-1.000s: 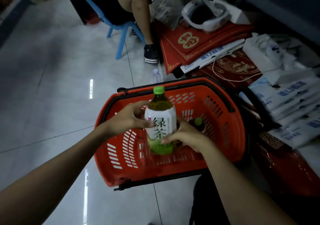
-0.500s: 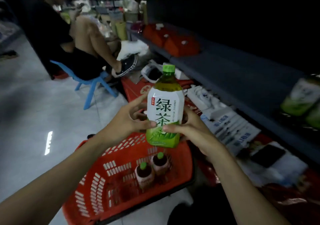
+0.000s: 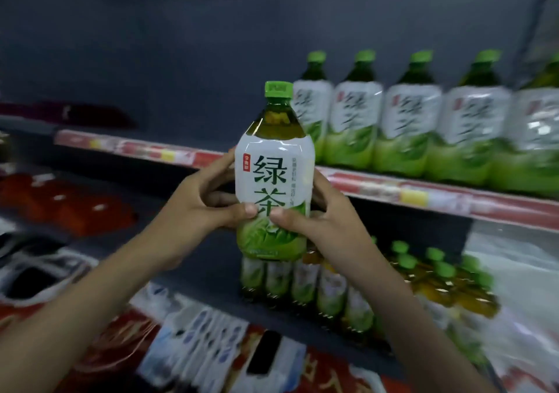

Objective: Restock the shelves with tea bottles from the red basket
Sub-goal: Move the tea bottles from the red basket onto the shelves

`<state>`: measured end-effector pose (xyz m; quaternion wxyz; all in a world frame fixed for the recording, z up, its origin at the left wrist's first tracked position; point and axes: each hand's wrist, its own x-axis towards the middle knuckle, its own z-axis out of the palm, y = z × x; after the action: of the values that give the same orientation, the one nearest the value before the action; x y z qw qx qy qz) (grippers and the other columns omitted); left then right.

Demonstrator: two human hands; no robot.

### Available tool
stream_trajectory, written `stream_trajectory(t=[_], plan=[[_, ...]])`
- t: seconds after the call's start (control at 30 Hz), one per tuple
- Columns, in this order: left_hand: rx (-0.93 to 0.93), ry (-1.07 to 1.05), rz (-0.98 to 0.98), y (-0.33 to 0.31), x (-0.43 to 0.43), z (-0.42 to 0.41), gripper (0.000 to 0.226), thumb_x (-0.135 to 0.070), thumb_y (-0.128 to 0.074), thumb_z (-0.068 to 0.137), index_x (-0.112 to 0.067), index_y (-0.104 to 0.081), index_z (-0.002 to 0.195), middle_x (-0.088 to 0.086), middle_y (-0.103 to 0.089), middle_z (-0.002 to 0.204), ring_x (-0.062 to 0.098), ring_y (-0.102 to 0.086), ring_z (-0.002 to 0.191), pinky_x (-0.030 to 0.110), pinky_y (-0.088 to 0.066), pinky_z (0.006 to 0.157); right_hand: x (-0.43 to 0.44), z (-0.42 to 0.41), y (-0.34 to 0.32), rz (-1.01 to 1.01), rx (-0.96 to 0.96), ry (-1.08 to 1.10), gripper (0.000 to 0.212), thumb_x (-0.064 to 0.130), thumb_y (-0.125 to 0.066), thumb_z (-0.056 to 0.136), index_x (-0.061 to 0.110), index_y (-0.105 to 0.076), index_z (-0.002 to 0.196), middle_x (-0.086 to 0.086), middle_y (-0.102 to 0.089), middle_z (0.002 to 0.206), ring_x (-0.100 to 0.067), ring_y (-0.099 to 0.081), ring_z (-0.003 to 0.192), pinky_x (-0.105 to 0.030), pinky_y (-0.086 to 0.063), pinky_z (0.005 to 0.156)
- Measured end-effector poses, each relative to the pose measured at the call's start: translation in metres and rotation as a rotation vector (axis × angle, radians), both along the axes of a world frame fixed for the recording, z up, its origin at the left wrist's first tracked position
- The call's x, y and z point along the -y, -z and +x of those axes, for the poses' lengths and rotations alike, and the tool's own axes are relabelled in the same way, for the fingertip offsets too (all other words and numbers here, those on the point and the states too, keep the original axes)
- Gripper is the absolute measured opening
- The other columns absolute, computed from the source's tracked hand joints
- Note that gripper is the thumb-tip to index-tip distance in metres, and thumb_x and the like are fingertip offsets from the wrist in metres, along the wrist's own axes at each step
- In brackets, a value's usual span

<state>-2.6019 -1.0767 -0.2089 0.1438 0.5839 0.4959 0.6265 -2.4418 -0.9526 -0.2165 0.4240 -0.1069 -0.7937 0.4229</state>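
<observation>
- Red packs: far left, lying on a lower shelf; blurred, contents unreadable.
- Left hand: wrapped round the left side of the tea bottle, thumb laid across the front of the label.
- Blue-and-white packets: bottom edge, fanned flat in a pile, with a dark flat object lying on them.
- Tea bottle: upright in mid-air in front of the shelving, level with the upper shelf's edge and just left of the row there. Green cap, amber-green liquid up to the shoulder, white and green label with large green characters.
- Right hand: clasps the bottle's right side, thumb on the label front, its tip close to the left thumb's.
- Small bottles: green caps, packed upright in rows on the lower shelf, under and right of the held bottle.
- Upper shelf: red price strip along the edge.
- Large bottles: on the upper shelf, at least five, same label, upright, side by side and full.
</observation>
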Motion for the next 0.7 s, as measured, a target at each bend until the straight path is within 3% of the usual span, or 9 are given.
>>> stream_trajectory(t=[0.17,0.43,0.53,0.7], plan=[[-0.026,0.189,0.060,-0.039,-0.067,0.067,0.077,-0.010,-0.072,0.072,-0.034,-0.045,0.141,-0.014,-0.066,0.124,0.011,-0.069,0.103,0.030,-0.059,0.075,-0.031,0.084,-0.036,0.092,-0.050,0.222,0.063,0.035,-0.081,0.075,0.040,-0.052,0.131,0.022,-0.067,0.117,0.002,-0.061,0.111,-0.039,-0.053,0.096],[0.014,0.370,0.113,-0.073,-0.162,0.165,0.077,0.001,-0.068,0.083,-0.036,-0.040,0.145,-0.014,-0.062,0.126,0.007,-0.066,0.109,0.020,-0.056,0.078,-0.072,0.185,-0.072,0.191,-0.122,0.499,0.058,0.022,-0.073,0.085,0.033,-0.052,0.138,0.016,-0.068,0.120,-0.001,-0.063,0.110,-0.040,-0.055,0.093],[-0.034,0.417,0.127,-0.086,-0.185,0.196,0.077,0.001,-0.067,0.085,-0.037,-0.037,0.146,-0.022,-0.061,0.120,-0.009,-0.061,0.103,0.011,-0.052,0.075,-0.084,0.212,-0.079,0.194,-0.145,0.568,0.054,0.024,-0.071,0.086,0.034,-0.053,0.136,0.017,-0.069,0.117,0.000,-0.065,0.106,-0.036,-0.057,0.090],[-0.093,0.455,0.120,-0.093,-0.209,0.227,0.078,0.001,-0.065,0.086,-0.035,-0.033,0.148,-0.022,-0.060,0.117,-0.017,-0.059,0.096,0.006,-0.049,0.073,-0.098,0.241,-0.081,0.133,-0.158,0.582,0.048,0.019,-0.068,0.088,0.031,-0.056,0.132,0.015,-0.070,0.115,-0.006,-0.067,0.105,-0.038,-0.057,0.089]])
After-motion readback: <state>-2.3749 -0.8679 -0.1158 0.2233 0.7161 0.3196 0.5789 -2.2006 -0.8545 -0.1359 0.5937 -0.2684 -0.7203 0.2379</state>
